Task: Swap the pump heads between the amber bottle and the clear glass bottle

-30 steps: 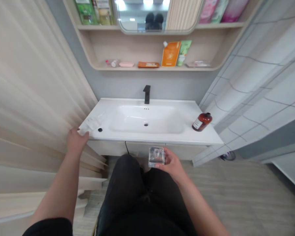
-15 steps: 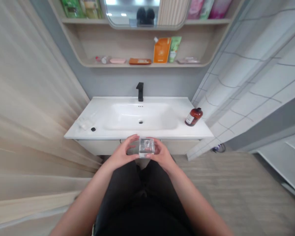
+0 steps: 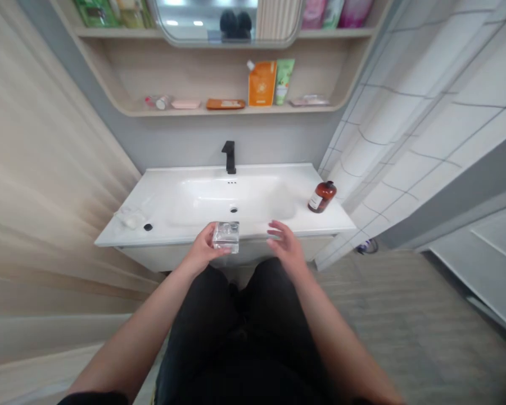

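Note:
My left hand [image 3: 202,247] grips a clear, square glass-like container [image 3: 226,237] from its left side, just in front of the washbasin's front edge. What the container holds, if anything, I cannot make out. Apart from it, to the right, my right hand [image 3: 285,245] is raised with fingers spread and nothing in them. Behind both hands lies the white washbasin [image 3: 185,216] with a black faucet [image 3: 230,157]. An amber bottle [image 3: 322,196] with a white label and dark top stands on the counter's right side, beyond my right hand.
On the counter's left lie a small black cap-like piece [image 3: 148,227] and a clear, blurred item [image 3: 130,218]. Above, a shelf [image 3: 185,112] carries an orange pouch [image 3: 262,84], a green tube [image 3: 284,81] and several small items. A curtain [image 3: 46,185] hangs at left; a tiled wall [image 3: 383,129] rises at right.
My right hand has let go of the clear container and moved right, its fingers opening. The container has shifted slightly left and up in my left hand. The whole view has swung slightly.

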{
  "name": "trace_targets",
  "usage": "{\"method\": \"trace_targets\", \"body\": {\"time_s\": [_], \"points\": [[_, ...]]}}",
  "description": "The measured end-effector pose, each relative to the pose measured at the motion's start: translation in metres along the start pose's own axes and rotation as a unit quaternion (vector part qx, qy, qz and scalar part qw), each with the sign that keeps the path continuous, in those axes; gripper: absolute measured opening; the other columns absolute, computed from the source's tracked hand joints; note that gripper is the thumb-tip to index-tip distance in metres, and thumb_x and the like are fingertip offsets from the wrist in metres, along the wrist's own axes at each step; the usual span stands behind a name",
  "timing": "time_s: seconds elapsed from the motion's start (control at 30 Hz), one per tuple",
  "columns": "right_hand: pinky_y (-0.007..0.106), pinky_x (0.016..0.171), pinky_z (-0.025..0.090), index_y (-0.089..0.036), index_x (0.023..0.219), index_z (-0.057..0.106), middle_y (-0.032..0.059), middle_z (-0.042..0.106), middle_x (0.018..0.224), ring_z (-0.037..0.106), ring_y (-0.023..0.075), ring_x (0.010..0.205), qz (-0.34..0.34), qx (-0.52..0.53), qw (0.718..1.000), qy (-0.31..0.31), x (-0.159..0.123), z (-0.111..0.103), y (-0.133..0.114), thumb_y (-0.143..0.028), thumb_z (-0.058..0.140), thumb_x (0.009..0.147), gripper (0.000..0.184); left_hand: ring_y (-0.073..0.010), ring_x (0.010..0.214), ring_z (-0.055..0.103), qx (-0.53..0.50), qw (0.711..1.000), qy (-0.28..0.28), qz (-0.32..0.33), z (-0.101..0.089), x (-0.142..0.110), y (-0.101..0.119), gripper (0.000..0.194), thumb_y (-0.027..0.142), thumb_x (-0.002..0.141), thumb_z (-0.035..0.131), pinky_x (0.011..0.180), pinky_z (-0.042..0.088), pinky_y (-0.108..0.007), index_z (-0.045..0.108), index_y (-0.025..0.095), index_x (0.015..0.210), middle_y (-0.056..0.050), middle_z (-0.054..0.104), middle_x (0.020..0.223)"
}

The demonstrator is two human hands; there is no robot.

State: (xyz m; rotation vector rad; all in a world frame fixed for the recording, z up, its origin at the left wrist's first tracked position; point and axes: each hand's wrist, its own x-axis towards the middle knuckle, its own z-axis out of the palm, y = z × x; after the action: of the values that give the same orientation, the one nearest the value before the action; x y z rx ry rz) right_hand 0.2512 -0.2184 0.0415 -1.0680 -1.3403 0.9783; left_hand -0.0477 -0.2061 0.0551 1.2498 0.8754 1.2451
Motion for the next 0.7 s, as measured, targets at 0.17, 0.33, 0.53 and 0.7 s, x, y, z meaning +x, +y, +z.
{"method": "trace_targets", "body": {"time_s": [0.17,0.33,0.53,0.7], "points": [[0.050,0.095,0.066,-0.027,0.131,0.064,0.0083,0.072,0.116,0.073,0.0303,0.111,-0.064,-0.181,0.941,0.280,0.037,-0.101,0.023,-0.058,0.084,0.086,0.058,-0.0312,0.116,0.077,-0.015,1.000,0.020,0.015,-0.023,0.045,0.010,0.079,0.035,0.060,0.111,0.105,0.065,-0.050,0.071,0.023,0.126,-0.009,0.079,0.128],[0.057,0.102,0.062,-0.027,0.154,0.050,0.0158,0.062,0.144,0.066,0.0364,0.127,-0.005,-0.248,0.919,0.307,0.079,-0.170,0.053,-0.065,0.090,0.068,0.102,-0.0298,0.113,0.077,0.005,0.999,0.037,0.029,-0.049,0.088,-0.003,0.080,0.032,0.055,0.111,0.110,0.063,-0.057,0.067,0.024,0.121,-0.007,0.076,0.124],[0.059,0.119,0.054,-0.027,0.171,0.033,0.0212,0.048,0.166,0.060,0.0414,0.141,0.085,-0.198,0.937,0.273,0.143,-0.196,0.077,-0.065,0.100,0.047,0.146,-0.0272,0.112,0.076,0.021,0.999,0.050,0.009,-0.073,0.128,-0.022,0.079,0.030,0.050,0.111,0.114,0.060,-0.056,0.067,0.023,0.116,-0.005,0.077,0.120],[0.056,0.118,0.055,-0.024,0.165,0.038,0.0227,0.059,0.158,0.067,0.0378,0.136,0.062,-0.169,0.949,0.260,0.169,-0.188,0.078,-0.055,0.104,0.047,0.139,-0.0255,0.110,0.074,0.026,0.998,0.054,0.000,-0.082,0.147,-0.041,0.084,0.030,0.046,0.111,0.112,0.060,-0.052,0.069,0.023,0.119,-0.004,0.076,0.114]]}}
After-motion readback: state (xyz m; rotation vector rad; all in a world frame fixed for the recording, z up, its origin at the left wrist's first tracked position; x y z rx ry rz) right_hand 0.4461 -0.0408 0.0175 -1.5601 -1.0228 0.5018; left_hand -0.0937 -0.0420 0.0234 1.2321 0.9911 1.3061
